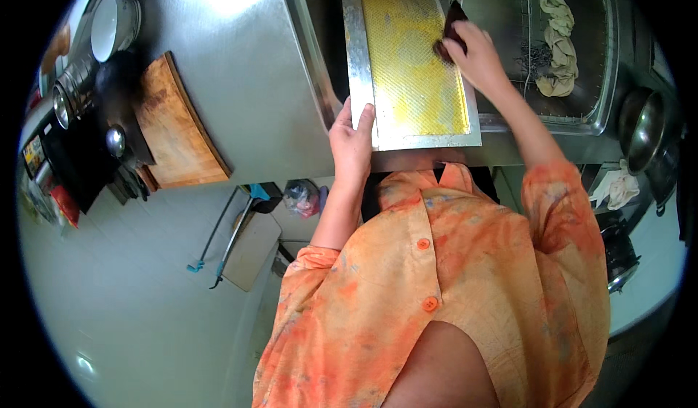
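A rectangular mesh filter [411, 66] with a silvery metal frame and yellow mesh is propped in front of me over the sink area. My left hand [351, 140] grips the lower left edge of its frame, thumb on the front face. On the right side, my right hand [474, 53] is closed around a dark brown scrubbing pad [454, 17] at the filter's right edge. Part of the pad is hidden under the fingers.
At left is a steel counter [247, 95] with a wooden cutting board [182, 124] and a white bowl [115, 26]. A wire rack [607, 59] with crumpled cloths [560, 52] lies to the right. A metal pan [643, 128] hangs beyond. A broom and dustpan [254, 196] stand below the counter.
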A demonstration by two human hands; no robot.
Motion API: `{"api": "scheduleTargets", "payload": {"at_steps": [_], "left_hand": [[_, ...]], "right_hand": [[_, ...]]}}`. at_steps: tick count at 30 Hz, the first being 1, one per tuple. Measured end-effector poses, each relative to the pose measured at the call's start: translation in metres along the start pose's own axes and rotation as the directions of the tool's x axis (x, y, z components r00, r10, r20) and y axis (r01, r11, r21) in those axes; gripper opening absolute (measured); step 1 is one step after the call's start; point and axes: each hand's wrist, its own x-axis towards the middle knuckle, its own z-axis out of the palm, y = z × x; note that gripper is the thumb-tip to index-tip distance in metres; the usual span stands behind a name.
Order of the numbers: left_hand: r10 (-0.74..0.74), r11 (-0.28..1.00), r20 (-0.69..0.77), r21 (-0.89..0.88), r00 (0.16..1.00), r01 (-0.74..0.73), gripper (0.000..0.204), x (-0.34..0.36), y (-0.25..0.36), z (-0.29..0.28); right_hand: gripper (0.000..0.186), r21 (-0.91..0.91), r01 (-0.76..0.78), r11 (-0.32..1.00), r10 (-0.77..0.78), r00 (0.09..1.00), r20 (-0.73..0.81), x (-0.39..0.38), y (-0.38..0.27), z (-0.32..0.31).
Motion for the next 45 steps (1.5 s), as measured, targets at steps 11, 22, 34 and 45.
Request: {"api": "scheduleTargets", "payload": {"at_steps": [11,22,34,45], "left_hand": [[0.026,1.000,-0.094,0.012,0.995,-0.025,0.056,0.008,-0.016,-0.010],[-0.110,0.958,-0.003,-0.268,0.994,0.105,0.088,0.008,0.000,-0.006],[-0.235,0.954,-0.074,-0.207,0.969,0.215,0.103,0.008,0.004,-0.010],[-0.125,0.972,0.077,-0.189,0.989,0.138,0.020,0.012,0.001,-0.007]], "right_hand": [[0.023,0.705,-0.530,0.472,0.319,0.848,0.424,0.009,-0.155,-0.116],[0.025,0.175,0.065,0.982,-0.071,0.997,0.026,0.010,-0.129,0.066],[0.012,0.184,0.185,0.965,-0.202,0.976,0.079,-0.008,-0.146,0.052],[0.023,0.164,0.200,0.966,-0.241,0.926,0.289,-0.071,-0.138,-0.030]]}}
